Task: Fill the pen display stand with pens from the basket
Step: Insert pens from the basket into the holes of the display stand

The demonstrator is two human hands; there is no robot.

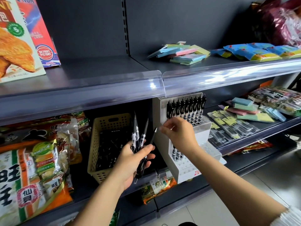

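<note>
A bunch of pens [143,137] was clutched in the left grip [135,159]; the right grip [179,136] was curled at the display stand [202,133], its hold unclear.

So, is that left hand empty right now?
No, the left hand grips a bundle of black pens, tips pointing up.
</note>
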